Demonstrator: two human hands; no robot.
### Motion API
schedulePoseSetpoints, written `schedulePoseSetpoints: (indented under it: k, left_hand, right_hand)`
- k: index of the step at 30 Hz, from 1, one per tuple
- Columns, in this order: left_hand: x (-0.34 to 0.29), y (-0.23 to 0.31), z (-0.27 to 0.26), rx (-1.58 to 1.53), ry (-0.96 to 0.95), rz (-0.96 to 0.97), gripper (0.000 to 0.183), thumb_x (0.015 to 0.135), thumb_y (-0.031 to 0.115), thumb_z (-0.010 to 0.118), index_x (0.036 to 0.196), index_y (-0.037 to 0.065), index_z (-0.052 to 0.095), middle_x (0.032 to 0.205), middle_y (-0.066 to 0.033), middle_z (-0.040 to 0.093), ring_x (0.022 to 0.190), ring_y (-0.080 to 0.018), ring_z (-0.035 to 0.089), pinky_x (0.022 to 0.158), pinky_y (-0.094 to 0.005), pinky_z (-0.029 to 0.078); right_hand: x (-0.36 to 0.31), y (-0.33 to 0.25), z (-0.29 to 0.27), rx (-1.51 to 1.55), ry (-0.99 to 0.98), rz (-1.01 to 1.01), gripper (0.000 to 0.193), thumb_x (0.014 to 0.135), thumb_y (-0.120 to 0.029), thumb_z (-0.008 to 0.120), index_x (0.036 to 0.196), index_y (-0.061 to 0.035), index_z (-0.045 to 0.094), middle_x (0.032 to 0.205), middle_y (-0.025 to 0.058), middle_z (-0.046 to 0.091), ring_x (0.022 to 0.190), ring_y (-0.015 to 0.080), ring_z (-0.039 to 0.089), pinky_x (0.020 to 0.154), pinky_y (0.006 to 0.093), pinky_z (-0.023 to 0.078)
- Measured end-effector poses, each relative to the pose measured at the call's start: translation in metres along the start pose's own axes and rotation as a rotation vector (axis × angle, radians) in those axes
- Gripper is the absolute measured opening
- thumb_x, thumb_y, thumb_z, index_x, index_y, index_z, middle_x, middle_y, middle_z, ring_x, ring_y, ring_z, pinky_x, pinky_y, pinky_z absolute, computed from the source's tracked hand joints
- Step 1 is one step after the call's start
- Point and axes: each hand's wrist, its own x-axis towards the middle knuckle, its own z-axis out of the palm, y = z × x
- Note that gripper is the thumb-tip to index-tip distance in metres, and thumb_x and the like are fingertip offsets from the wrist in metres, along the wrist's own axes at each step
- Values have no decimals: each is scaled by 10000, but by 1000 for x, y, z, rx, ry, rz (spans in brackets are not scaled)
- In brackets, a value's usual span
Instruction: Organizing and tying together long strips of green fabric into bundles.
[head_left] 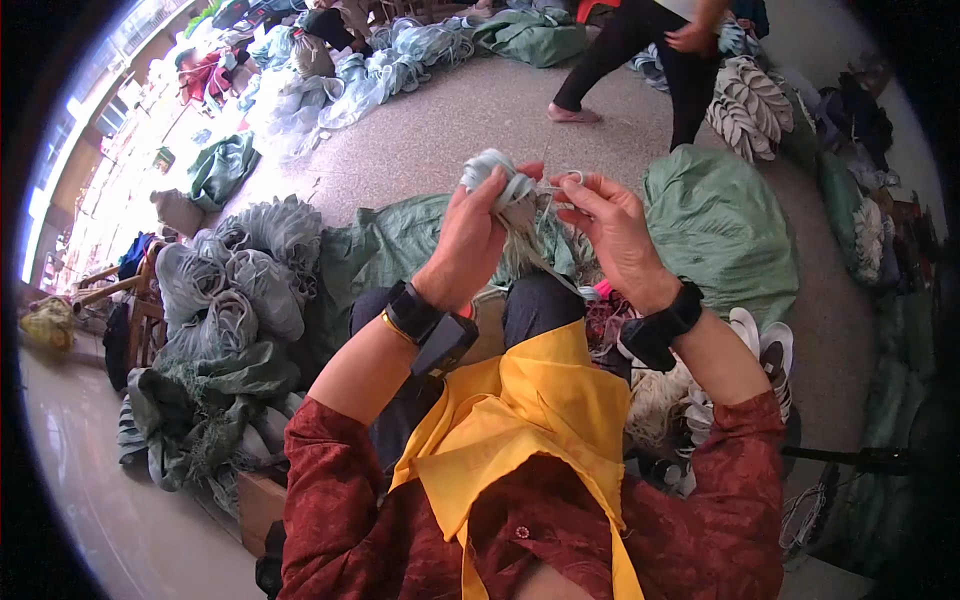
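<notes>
My left hand (pixel 462 245) is closed around a small bundle of pale blue-grey looped straps (pixel 492 168), raised above my knees. Loose pale ends of the bundle hang below the fingers. Close on its right, my right hand (pixel 618 230) pinches a thin pale strand (pixel 570 178) between thumb and fingertips. The strand runs toward the bundle; where it meets the straps is too small to make out. A yellow apron (pixel 520 420) covers my lap beneath both hands.
Left of me rises a heap of bundled grey-blue straps (pixel 235 275). Green woven sacks (pixel 715 225) lie ahead and to the right. Pale shoes (pixel 775 350) stand by my right elbow. A person (pixel 650 60) is stepping across the floor at the far right, near more strap bundles (pixel 750 105).
</notes>
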Motion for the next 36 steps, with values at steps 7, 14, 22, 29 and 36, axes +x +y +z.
schedulePoseSetpoints:
  k: [7, 14, 22, 29, 36]
  left_hand:
    - [18, 20, -2, 53, -159, -4, 458, 1018, 327, 363, 1209, -58, 523, 1231, -176, 593, 1169, -273, 547, 1018, -398, 401]
    - [21, 22, 16, -132, -206, -60, 587, 1010, 457, 316, 1175, -56, 550, 1209, -174, 603, 1132, -273, 560, 1029, -401, 380]
    - [26, 31, 5, 234, -222, 17, 643, 968, 608, 284, 1142, 49, 551, 1211, -164, 606, 1109, -248, 570, 1015, -396, 394]
    - [32, 22, 2, 59, -209, -3, 550, 986, 544, 333, 1105, 54, 552, 1198, -168, 611, 1086, -251, 584, 1003, -389, 411]
    - [32, 19, -1, -65, -308, -132, 441, 1007, 422, 386, 1064, 14, 545, 920, -88, 631, 915, -209, 604, 885, -346, 464]
  right_hand:
    - [10, 13, -52, -260, 156, 7, 268, 883, -214, 674, 1053, -23, 594, 959, 59, 662, 868, 111, 624, 786, 266, 511]
    - [20, 24, -6, -511, -153, -463, 333, 877, -184, 674, 1110, 10, 540, 1005, 79, 634, 918, 141, 614, 812, 284, 498]
    - [26, 26, -7, -428, -295, -200, 233, 944, -186, 527, 1077, 5, 548, 917, 35, 597, 813, 83, 559, 724, 258, 474]
    - [23, 18, -6, -452, -312, -195, 249, 960, -215, 514, 1072, 4, 555, 909, 24, 592, 783, 76, 551, 694, 251, 471]
    - [18, 23, -14, -186, -356, 6, 395, 982, -354, 471, 1108, -1, 594, 971, 47, 630, 903, 118, 583, 854, 308, 457]
